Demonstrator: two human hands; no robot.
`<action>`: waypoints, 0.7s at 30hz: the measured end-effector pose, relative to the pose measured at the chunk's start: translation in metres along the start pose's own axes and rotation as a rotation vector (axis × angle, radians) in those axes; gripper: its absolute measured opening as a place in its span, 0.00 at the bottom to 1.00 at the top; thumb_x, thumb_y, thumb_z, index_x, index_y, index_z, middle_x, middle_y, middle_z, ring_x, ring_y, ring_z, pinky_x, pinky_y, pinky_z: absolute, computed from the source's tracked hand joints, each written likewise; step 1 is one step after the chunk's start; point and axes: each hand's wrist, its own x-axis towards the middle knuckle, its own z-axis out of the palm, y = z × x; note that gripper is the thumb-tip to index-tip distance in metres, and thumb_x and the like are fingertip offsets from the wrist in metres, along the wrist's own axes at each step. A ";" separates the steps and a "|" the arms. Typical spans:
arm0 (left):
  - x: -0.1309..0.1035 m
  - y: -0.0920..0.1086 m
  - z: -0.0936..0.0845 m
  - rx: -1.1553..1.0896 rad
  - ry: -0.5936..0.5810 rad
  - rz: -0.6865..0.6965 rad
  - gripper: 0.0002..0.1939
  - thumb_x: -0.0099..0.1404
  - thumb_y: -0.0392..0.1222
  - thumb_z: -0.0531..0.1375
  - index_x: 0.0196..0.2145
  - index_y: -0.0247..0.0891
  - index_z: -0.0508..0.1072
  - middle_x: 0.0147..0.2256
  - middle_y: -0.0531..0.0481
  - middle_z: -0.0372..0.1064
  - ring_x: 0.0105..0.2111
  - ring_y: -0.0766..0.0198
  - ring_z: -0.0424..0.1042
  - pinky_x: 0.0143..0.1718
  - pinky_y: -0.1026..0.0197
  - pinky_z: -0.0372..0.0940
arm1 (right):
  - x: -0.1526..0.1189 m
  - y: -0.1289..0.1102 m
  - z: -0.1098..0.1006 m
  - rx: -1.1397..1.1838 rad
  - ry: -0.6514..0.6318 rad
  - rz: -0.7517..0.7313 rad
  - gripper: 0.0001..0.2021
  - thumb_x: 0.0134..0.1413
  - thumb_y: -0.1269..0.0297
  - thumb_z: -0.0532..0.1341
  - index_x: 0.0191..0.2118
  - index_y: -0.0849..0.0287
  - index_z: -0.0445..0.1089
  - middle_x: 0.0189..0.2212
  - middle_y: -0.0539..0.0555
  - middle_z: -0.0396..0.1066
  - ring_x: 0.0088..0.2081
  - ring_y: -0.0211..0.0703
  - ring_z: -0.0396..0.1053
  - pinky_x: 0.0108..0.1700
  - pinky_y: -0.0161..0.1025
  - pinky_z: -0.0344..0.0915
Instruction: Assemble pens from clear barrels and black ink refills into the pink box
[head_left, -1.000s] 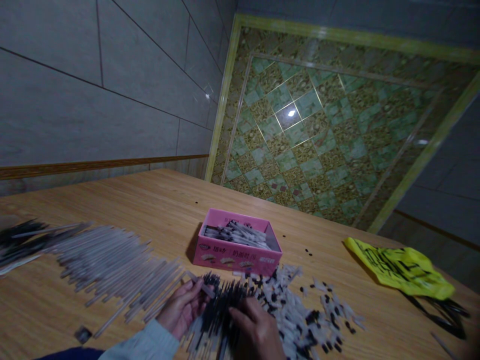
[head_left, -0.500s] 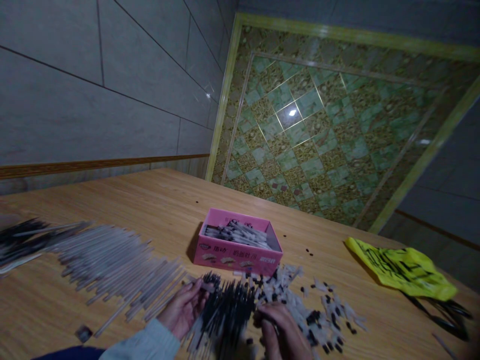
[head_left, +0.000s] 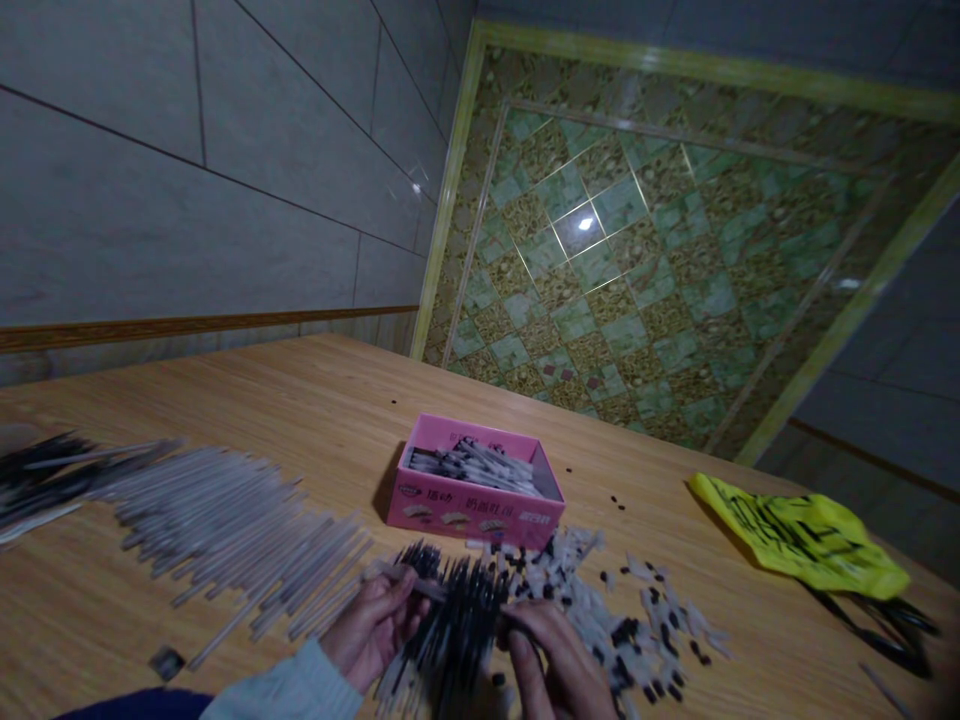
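Observation:
My left hand (head_left: 375, 625), in a pale blue sleeve, pinches a translucent pen barrel (head_left: 429, 588) between thumb and fingers. The barrel points right, above a pile of dark pen refills (head_left: 469, 610). At the pile's right side my right hand (head_left: 562, 665) is closed, thumb against fingers, with something small and dark at the fingertips that I cannot make out. The hands are apart. Loose clear tips and black plugs (head_left: 581, 600) lie scattered beyond and beside my right hand. Clear barrels (head_left: 225, 520) lie in a wide row to the left.
A pink box (head_left: 472, 510) holding assembled-looking pens stands behind the refills. Far right lies a yellow plastic bag (head_left: 802, 535) with black handles. More dark, thin sticks (head_left: 52, 475) lie at the far left. Walls border the wooden table (head_left: 315, 390).
The barrel in my left hand now reaches further right over the refills. My right hand has shifted slightly left and up, so the hands are a little closer.

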 end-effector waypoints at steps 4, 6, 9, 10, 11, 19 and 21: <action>-0.003 -0.004 0.001 0.001 -0.019 -0.038 0.15 0.46 0.30 0.68 0.27 0.36 0.65 0.21 0.52 0.74 0.18 0.66 0.73 0.17 0.70 0.67 | 0.002 0.003 0.003 0.026 -0.173 0.063 0.10 0.53 0.70 0.58 0.38 0.53 0.73 0.28 0.53 0.73 0.30 0.43 0.71 0.31 0.35 0.66; -0.003 -0.004 0.002 -0.012 -0.009 -0.060 0.15 0.47 0.29 0.67 0.28 0.36 0.65 0.21 0.51 0.74 0.17 0.66 0.73 0.16 0.70 0.67 | 0.005 0.007 0.000 -0.012 -0.325 0.121 0.11 0.54 0.67 0.57 0.42 0.53 0.72 0.32 0.54 0.73 0.33 0.44 0.71 0.33 0.34 0.66; -0.002 -0.002 0.001 -0.055 0.044 -0.058 0.12 0.52 0.25 0.63 0.31 0.35 0.65 0.23 0.52 0.74 0.18 0.68 0.73 0.17 0.71 0.68 | 0.015 0.015 -0.010 -0.159 -0.500 0.239 0.13 0.53 0.66 0.58 0.45 0.55 0.70 0.37 0.55 0.73 0.37 0.44 0.70 0.36 0.34 0.65; -0.001 -0.001 0.001 -0.072 0.064 -0.049 0.11 0.54 0.24 0.61 0.32 0.35 0.66 0.23 0.52 0.74 0.19 0.68 0.74 0.18 0.72 0.68 | 0.018 0.018 -0.015 -0.236 -0.558 0.290 0.12 0.51 0.68 0.59 0.43 0.55 0.71 0.36 0.55 0.73 0.37 0.44 0.70 0.36 0.33 0.65; 0.000 -0.001 0.000 -0.089 0.082 -0.039 0.10 0.56 0.23 0.59 0.33 0.35 0.66 0.23 0.52 0.74 0.19 0.69 0.74 0.18 0.72 0.68 | 0.021 0.021 -0.019 -0.324 -0.622 0.338 0.10 0.49 0.71 0.59 0.38 0.56 0.73 0.34 0.54 0.73 0.36 0.43 0.70 0.35 0.33 0.63; 0.003 0.000 0.001 -0.151 0.139 -0.009 0.09 0.60 0.22 0.54 0.32 0.33 0.68 0.21 0.52 0.73 0.18 0.68 0.74 0.16 0.71 0.69 | 0.004 0.045 -0.020 -0.809 -0.983 0.407 0.11 0.39 0.73 0.56 0.27 0.56 0.75 0.30 0.54 0.75 0.34 0.46 0.71 0.31 0.34 0.56; 0.003 0.000 0.001 -0.150 0.140 -0.006 0.09 0.60 0.22 0.54 0.32 0.32 0.68 0.21 0.52 0.74 0.18 0.68 0.74 0.16 0.71 0.69 | -0.002 0.047 -0.014 -0.865 -1.020 0.419 0.11 0.39 0.72 0.56 0.26 0.56 0.76 0.30 0.55 0.76 0.33 0.47 0.72 0.29 0.35 0.55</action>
